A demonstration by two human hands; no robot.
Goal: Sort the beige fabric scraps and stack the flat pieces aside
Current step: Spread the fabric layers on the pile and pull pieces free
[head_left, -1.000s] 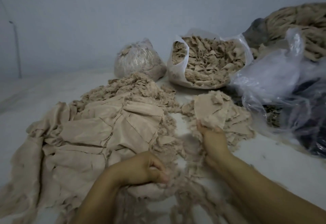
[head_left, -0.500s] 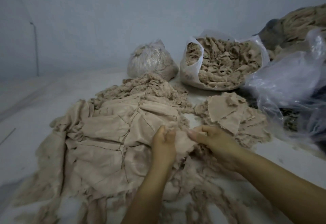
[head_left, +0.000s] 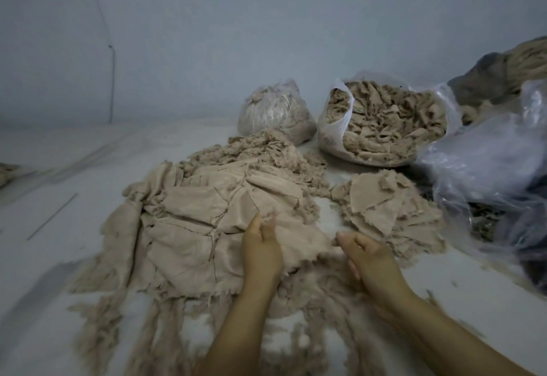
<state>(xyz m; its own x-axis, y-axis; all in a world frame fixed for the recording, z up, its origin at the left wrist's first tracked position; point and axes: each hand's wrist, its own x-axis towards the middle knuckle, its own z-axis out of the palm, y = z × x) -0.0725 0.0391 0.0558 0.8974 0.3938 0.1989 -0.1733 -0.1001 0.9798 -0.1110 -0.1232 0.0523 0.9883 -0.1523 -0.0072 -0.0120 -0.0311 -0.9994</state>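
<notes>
Between both hands, a flat beige scrap [head_left: 299, 239] is stretched: left hand [head_left: 262, 250] and right hand [head_left: 365, 254] pinch opposite edges, apparently smoothing it for the flat stack [head_left: 189, 221].

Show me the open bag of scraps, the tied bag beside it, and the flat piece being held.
open bag [head_left: 336, 127], head view, its white left wall.
tied bag [head_left: 275, 112], head view, its clear front.
flat piece [head_left: 299, 239], head view, middle of the cloth between the hands.
</notes>
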